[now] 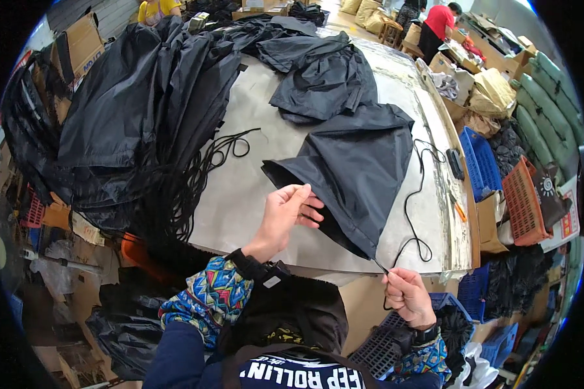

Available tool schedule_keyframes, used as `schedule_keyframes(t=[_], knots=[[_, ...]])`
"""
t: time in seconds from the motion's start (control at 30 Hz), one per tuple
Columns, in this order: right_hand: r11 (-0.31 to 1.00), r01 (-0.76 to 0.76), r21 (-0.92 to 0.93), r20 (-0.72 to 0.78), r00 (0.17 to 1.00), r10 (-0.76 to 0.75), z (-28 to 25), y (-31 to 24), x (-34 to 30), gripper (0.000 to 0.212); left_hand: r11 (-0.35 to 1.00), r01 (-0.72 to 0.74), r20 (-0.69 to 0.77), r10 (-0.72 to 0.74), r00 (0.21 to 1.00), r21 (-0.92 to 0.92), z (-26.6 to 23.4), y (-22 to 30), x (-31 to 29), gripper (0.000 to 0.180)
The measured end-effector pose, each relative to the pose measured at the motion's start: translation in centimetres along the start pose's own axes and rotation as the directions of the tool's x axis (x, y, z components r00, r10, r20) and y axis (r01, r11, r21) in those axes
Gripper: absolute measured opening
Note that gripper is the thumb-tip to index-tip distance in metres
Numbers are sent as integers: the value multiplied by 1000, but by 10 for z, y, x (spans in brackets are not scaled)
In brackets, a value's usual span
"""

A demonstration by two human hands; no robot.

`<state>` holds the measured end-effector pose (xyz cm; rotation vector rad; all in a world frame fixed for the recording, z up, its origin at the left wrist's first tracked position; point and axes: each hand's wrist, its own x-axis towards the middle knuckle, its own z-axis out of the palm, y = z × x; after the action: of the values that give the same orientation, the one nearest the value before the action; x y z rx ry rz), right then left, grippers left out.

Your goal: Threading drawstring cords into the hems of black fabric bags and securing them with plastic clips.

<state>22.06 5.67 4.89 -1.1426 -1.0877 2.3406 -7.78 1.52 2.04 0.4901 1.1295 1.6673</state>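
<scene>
A black fabric bag lies on the table before me, its open mouth toward my body. My left hand is at the mouth's edge, fingers curled but apart, with nothing visible in them. At the bag's near right corner my right hand pinches a thin dark piece that reaches into the corner; whether it is cord or a slim tool is hard to tell. A black cord loops along the bag's right side and down to this hand.
Black bags are heaped on the left, with loose cords hanging from them. Another black bag lies beyond mine. An orange-handled tool rests by the table's right edge. Blue crates and an orange crate stand right.
</scene>
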Motion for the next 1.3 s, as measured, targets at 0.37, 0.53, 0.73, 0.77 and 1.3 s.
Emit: schedule_keyframes(t=[0.37,0.53,0.73,0.77,1.3], knots=[[907,363,-212,-30,926,-377,32,35,41,16,993,-111,180,115,977,-32,47,-30,-27,17],[417,554,-721,119,692,-712,52,19,76,12,866,-338,295,236,926,369,42,-36,-7,18],[173,821,-544,-121,128,-984,60,-66,45,35,-249,-649,693,193,694,719,32,8,-15,21],[251,824,-508,-167,192,-967,59,-60,36,33,-312,-672,732,144,666,672,31,4,-17,27],[600,731,-325,-808,115,-578,-151,33,-97,26,-345,-683,751,116,650,644,-46,12,28,38]])
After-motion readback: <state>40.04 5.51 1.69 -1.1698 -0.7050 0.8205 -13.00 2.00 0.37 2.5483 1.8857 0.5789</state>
